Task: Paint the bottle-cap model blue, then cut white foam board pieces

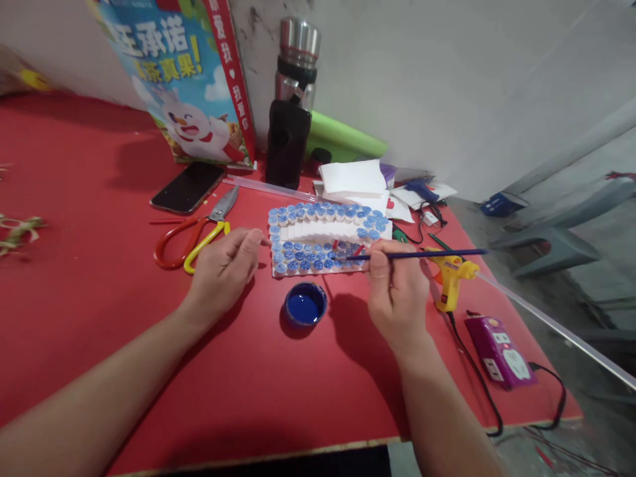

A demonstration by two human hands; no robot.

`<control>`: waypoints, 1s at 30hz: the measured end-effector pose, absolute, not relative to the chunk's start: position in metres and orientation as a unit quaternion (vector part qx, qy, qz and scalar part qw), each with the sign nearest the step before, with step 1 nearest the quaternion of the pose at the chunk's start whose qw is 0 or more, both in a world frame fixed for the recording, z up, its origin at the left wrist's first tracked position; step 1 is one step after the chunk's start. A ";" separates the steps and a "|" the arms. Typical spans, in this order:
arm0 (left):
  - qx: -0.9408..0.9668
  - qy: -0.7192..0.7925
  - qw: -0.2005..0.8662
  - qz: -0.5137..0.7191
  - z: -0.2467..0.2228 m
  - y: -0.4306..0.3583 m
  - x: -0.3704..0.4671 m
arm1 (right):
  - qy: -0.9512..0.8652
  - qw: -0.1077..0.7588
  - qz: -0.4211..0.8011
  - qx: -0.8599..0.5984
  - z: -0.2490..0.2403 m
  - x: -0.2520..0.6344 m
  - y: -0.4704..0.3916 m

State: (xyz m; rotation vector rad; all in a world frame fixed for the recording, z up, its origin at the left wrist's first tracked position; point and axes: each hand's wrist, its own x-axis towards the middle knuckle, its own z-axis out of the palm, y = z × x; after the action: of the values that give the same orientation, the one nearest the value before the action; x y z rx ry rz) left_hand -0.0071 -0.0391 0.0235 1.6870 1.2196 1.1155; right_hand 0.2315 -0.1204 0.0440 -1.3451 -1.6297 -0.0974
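A slim dark blue paintbrush (pixel 422 254) is pinched in my right hand (pixel 397 291). Its tip reaches the lower rows of a small white board (pixel 274 270) covered with round pieces, many painted in shades of blue. A plain white curved strip (pixel 318 230) crosses the board's middle. Beside the board's left edge, my left hand (pixel 226 268) is closed with its fingers curled; a fingertip reaches that edge, and whatever the fingers hold is hidden. Between my hands stands a small round pot of blue paint (pixel 305 307).
Scissors (pixel 171 245) and a phone (pixel 187 187) lie left of the board. Behind are a carton bag (pixel 199 99), a steel bottle (pixel 298 56) and white papers (pixel 352 177). A yellow glue gun (pixel 451 278) and corded purple power box (pixel 501 351) lie right, near the table edge.
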 end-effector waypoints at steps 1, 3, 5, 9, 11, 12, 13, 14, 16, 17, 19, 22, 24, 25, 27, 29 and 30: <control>0.662 0.477 0.373 0.443 0.024 -0.039 -0.007 | -0.640 0.532 -0.022 -0.554 0.045 0.232 -0.122; 0.660 0.478 0.358 0.456 0.024 -0.039 -0.009 | -0.557 0.625 0.050 -0.544 0.049 0.232 -0.124; 0.650 0.487 0.356 0.462 0.022 -0.039 -0.010 | -0.474 0.701 0.138 -0.514 0.055 0.234 -0.123; 0.620 0.500 0.385 0.466 0.019 -0.037 -0.012 | -0.348 0.773 0.197 -0.494 0.063 0.248 -0.114; 0.612 0.494 0.389 0.479 0.017 -0.035 -0.013 | -0.293 0.787 0.180 -0.512 0.062 0.258 -0.108; 0.608 0.491 0.387 0.489 0.017 -0.034 -0.013 | -0.269 0.791 0.176 -0.520 0.060 0.263 -0.105; 0.603 0.490 0.383 0.500 0.016 -0.032 -0.013 | -0.249 0.793 0.184 -0.525 0.057 0.267 -0.103; 0.596 0.489 0.382 0.510 0.015 -0.031 -0.013 | -0.232 0.791 0.204 -0.529 0.055 0.271 -0.101; 0.581 0.483 0.396 0.522 0.013 -0.029 -0.013 | -0.204 0.774 0.269 -0.535 0.050 0.277 -0.098; 0.573 0.479 0.408 0.525 0.011 -0.028 -0.012 | -0.195 0.762 0.301 -0.539 0.049 0.278 -0.097; 0.554 0.467 0.438 0.532 0.008 -0.027 -0.011 | -0.194 0.738 0.341 -0.550 0.047 0.280 -0.097; 0.507 0.459 0.495 0.536 0.006 -0.026 -0.008 | -0.214 0.726 0.334 -0.561 0.046 0.277 -0.097; 0.472 0.464 0.536 0.523 0.008 -0.023 -0.006 | -0.226 0.721 0.336 -0.562 0.046 0.274 -0.098; 0.458 0.471 0.552 0.514 0.011 -0.021 -0.006 | -0.228 0.716 0.347 -0.561 0.046 0.273 -0.098; 0.432 0.493 0.573 0.491 0.018 -0.014 -0.008 | -0.228 0.703 0.377 -0.559 0.045 0.271 -0.099; 0.407 0.515 0.594 0.465 0.028 -0.005 -0.011 | -0.227 0.693 0.399 -0.556 0.044 0.270 -0.099; 0.391 0.525 0.604 0.454 0.033 0.000 -0.011 | -0.228 0.689 0.406 -0.555 0.043 0.269 -0.099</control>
State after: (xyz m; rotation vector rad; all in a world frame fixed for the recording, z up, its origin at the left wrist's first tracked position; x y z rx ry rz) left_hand -0.0113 0.0000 0.0326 0.9039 1.2150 1.0510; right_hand 0.2691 -0.0990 0.0433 -1.2415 -0.5096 0.9093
